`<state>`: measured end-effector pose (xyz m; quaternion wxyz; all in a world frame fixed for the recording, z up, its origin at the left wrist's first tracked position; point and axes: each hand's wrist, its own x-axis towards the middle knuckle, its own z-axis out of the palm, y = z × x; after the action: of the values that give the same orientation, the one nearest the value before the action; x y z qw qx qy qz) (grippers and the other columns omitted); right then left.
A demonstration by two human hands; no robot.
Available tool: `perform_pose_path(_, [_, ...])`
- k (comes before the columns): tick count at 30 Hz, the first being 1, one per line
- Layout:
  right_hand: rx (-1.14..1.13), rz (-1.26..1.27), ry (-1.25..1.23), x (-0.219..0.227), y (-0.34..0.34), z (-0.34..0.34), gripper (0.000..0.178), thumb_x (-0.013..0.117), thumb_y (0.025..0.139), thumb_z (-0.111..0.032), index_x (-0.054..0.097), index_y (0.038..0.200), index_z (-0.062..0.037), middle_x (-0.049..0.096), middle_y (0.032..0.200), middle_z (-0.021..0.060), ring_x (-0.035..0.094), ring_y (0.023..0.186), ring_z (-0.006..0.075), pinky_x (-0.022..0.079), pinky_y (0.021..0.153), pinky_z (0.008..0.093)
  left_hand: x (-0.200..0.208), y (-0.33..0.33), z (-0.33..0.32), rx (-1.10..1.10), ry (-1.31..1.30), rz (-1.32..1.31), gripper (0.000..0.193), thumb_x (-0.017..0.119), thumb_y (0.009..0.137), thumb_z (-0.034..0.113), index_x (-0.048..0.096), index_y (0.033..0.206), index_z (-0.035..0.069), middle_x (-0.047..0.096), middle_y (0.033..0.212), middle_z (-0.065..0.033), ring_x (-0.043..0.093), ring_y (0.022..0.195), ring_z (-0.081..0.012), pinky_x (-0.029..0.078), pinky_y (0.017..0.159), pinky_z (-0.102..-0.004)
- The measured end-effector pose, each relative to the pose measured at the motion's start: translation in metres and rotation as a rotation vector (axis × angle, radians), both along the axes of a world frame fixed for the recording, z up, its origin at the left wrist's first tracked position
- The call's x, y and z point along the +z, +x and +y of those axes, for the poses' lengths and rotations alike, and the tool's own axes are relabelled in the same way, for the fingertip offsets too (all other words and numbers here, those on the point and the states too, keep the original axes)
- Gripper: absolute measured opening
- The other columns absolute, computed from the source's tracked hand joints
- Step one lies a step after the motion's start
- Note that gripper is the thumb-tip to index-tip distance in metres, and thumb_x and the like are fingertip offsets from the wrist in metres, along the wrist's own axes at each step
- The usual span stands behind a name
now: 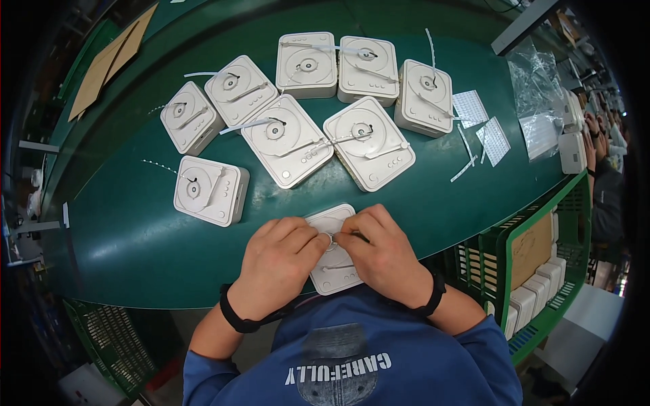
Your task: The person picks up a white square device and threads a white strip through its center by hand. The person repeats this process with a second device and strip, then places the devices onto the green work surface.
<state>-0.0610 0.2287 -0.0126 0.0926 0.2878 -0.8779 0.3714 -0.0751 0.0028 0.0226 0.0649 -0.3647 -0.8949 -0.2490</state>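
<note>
In front of me, at the near edge of the table, lies a white box-shaped device (333,279) styled like a small record player, with a round disc and a slim arm on its face. My left hand (279,260) covers its left side, thumb and fingers pinched together at the disc's centre. From the right, my right hand (386,254) meets it there, its fingers also pinched; a small dark bit shows beside them. What the fingertips hold is hidden. Several matching devices stand beyond, among them one device (369,152) with a thin strip at its hub.
White sticker sheets (493,141) and loose strips (464,169) lie at the right of the green table (284,203). Clear plastic bags (535,84) are past them. A green crate (504,271) with white units stands at my right. Cardboard (112,61) lies far left. Another person works at far right.
</note>
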Motion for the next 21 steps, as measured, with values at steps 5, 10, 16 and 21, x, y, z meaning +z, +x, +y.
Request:
perform_pose_path(5, [-0.029,-0.019,0.027,0.007,0.003,-0.005,0.018,0.075,0.082,0.004,0.077,0.099,-0.0012,0.067,0.105,0.0073,0.063,0.098,0.0278,0.056,0.082,0.0361,-0.001,0.004,0.006,0.042,-0.05,0.047,0.022,0.076,0.079,0.005,0.075,0.101,0.005,0.075,0.099,-0.0079,0.072,0.096,-0.028,0.059,0.081,-0.0419])
perform_pose_path(10, [-0.037,-0.035,0.116,0.008,0.003,-0.005,0.016,0.076,0.082,0.002,0.077,0.097,-0.0013,0.066,0.103,0.007,0.063,0.097,0.0273,0.056,0.081,0.0367,-0.003,0.004,0.014,0.037,-0.063,0.08,0.021,0.076,0.079,0.005,0.074,0.1,0.004,0.074,0.098,-0.0074,0.072,0.094,-0.0279,0.058,0.079,-0.0414])
perform_pose_path(16, [-0.054,-0.007,-0.064,0.0,0.004,0.001,0.016,0.076,0.08,0.003,0.075,0.096,-0.0011,0.065,0.101,0.0066,0.062,0.09,0.0277,0.056,0.079,0.0373,-0.006,0.005,0.017,0.073,-0.052,0.051,0.018,0.075,0.079,0.003,0.073,0.097,0.004,0.075,0.098,-0.0075,0.072,0.093,-0.0277,0.058,0.078,-0.0398])
perform_pose_path(21, [-0.032,-0.025,-0.011,0.002,-0.001,0.0,0.019,0.077,0.078,0.004,0.075,0.096,-0.0013,0.065,0.101,0.0057,0.062,0.088,0.027,0.055,0.078,0.0374,-0.006,0.002,0.015,0.065,-0.052,0.038,0.018,0.075,0.079,0.003,0.072,0.096,0.005,0.075,0.097,-0.0077,0.072,0.092,-0.0278,0.058,0.077,-0.0394])
